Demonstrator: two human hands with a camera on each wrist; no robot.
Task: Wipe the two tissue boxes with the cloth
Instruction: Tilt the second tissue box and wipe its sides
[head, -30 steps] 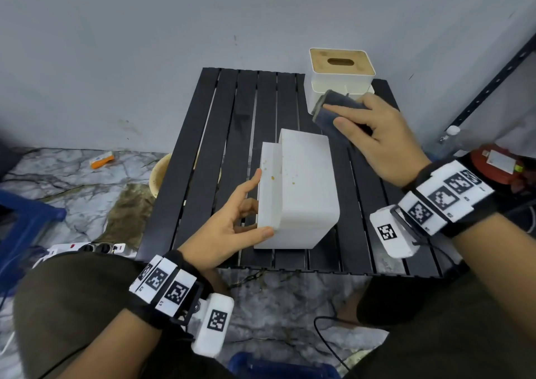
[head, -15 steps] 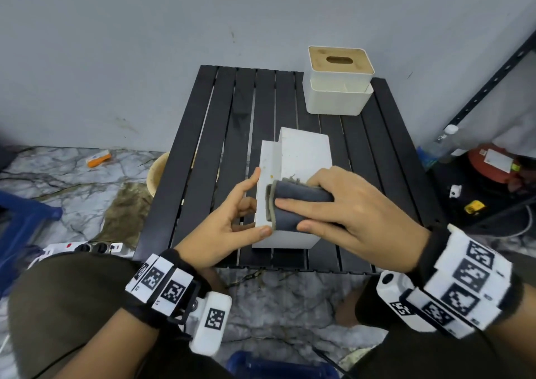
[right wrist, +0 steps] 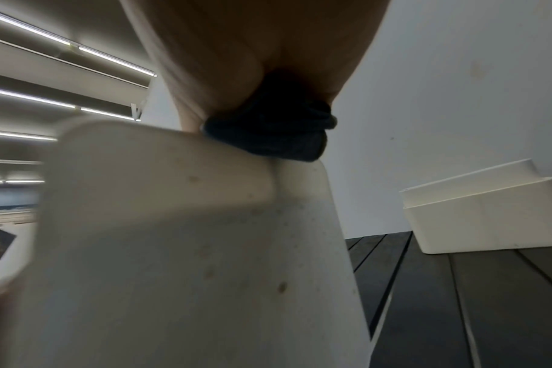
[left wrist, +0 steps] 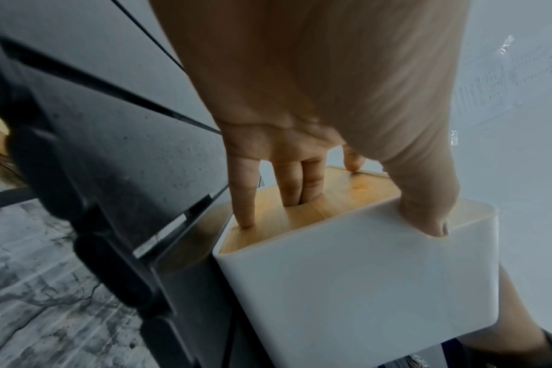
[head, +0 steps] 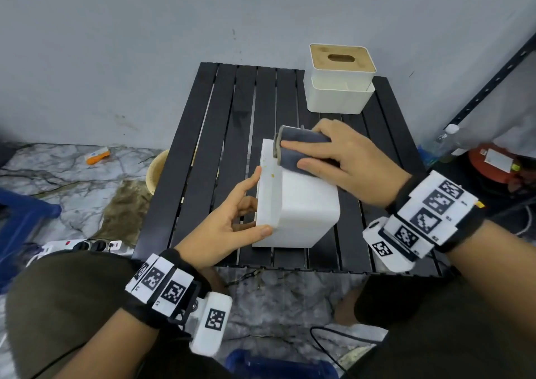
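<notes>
**Cloth pushed to the far end of the near box**

The cloth [head: 301,149] is now held at the far top edge of the near tissue box [head: 301,204] by the right hand [head: 345,161], fingers curled round it. Half a second ago it was at the near end, so one stroke looks done. The box lies on its side on the counter [head: 203,146], gripped by the left hand [head: 229,225]. Only the left wrist view shows two fingers [left wrist: 297,184] tucked into the wooden lid's slot. The right wrist view, though blurry, seems to show brown specks left on the side. The second tissue box [head: 339,85] waits by the wall.

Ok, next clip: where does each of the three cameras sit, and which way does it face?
Head: above, looking forward and down at the slatted table; shows both forearms, the left hand gripping the near tissue box lying on its side, and the right hand pressing the cloth on it.
Left wrist: along the palm at fingers in the box's wooden lid.
Right wrist: low, beside the box, looking up at the cloth; palm only.
Shared: head and right wrist both show the far tissue box.
</notes>
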